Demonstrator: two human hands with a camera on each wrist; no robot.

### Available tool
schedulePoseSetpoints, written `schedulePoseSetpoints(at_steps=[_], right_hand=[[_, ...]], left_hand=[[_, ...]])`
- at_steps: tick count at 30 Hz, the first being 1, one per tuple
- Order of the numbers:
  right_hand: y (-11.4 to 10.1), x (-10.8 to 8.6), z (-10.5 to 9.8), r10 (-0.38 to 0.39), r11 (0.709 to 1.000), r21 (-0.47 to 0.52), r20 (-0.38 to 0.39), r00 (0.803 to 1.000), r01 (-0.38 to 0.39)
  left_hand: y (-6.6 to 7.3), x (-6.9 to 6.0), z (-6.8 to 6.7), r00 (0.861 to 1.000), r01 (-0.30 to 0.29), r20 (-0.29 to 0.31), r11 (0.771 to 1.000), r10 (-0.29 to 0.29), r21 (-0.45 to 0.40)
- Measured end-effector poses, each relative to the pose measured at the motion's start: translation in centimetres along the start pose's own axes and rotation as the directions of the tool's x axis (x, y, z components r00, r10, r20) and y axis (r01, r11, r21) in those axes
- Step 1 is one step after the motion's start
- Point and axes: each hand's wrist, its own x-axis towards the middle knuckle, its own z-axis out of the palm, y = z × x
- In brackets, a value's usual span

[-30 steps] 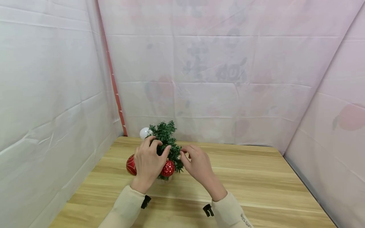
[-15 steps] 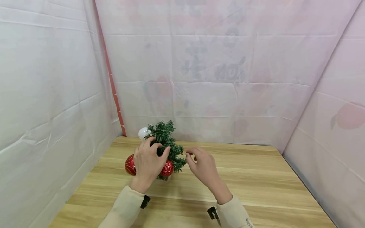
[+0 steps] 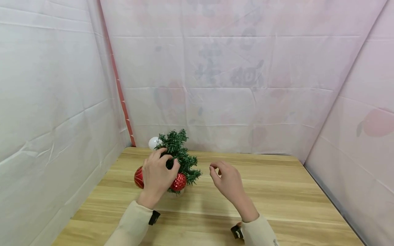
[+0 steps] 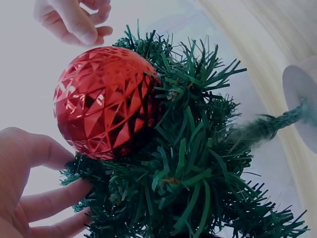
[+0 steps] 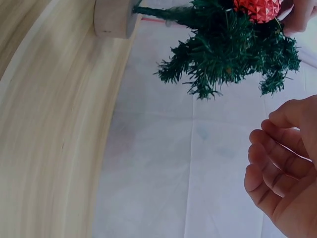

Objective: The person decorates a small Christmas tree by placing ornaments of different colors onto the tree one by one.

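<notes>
A small artificial Christmas tree is on the wooden counter, left of the middle, near the far edge, its stem rising from a pale round base. A faceted red bauble sits against its near side. A white bauble shows beside the upper branches and a larger, line-patterned red bauble to the left, partly behind the person's left hand; how those two are attached is hidden.

The left hand is arched at the tree, its fingers reaching into the needles just beside the faceted bauble. Their tips disappear in the foliage, so whether they grasp a branch or only touch it cannot be told. The right hand is apart from the tree on its right side, fingers loosely curled and holding nothing visible.

The tree is probably light and easy to tip, with springy, bendable branches; the base or lower stem looks the surest hold. The baubles are likely light, hard-shelled and rather slippery, perhaps fragile, so a gentle pinch near the top, where a hanger would be, should suit them better than a squeeze.
</notes>
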Motion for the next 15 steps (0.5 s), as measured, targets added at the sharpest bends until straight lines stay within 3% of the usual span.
schedulePoseSetpoints(at_steps=[15], right_hand=[[2.1, -0.9, -1.8, 0.043, 0.999, -0.011, -0.021, 0.999, -0.044]], left_hand=[[-0.5, 0.0, -0.2, 1.0, -0.001, -0.001, 0.999, 0.001, -0.043]])
